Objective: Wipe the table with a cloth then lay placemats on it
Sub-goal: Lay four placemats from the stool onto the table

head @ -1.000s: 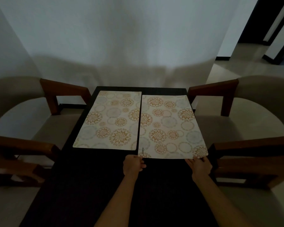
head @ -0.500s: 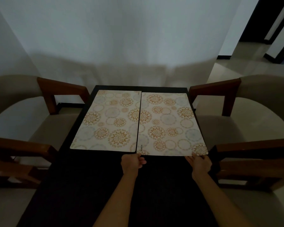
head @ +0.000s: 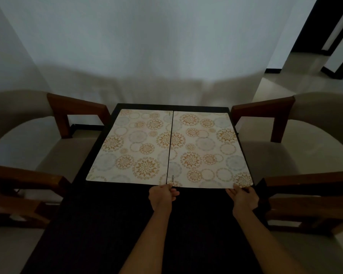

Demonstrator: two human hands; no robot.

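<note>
Two cream placemats with orange and blue flower circles lie side by side on the far half of the dark table (head: 111, 224). The left placemat (head: 133, 147) lies flat with no hand on it. The right placemat (head: 204, 149) lies edge to edge with it. My left hand (head: 162, 195) pinches the right placemat's near left corner. My right hand (head: 244, 197) holds its near right corner, fingers at the edge. No cloth is in view.
Chairs with wooden arms and beige seats flank the table: one pair on the left (head: 75, 113), one pair on the right (head: 265, 111). A white wall stands behind the table's far end. A doorway (head: 325, 46) opens at the upper right.
The right placemat has slid away from me and to the left, and its left edge now lines up against the left placemat. Both hands moved with it.
</note>
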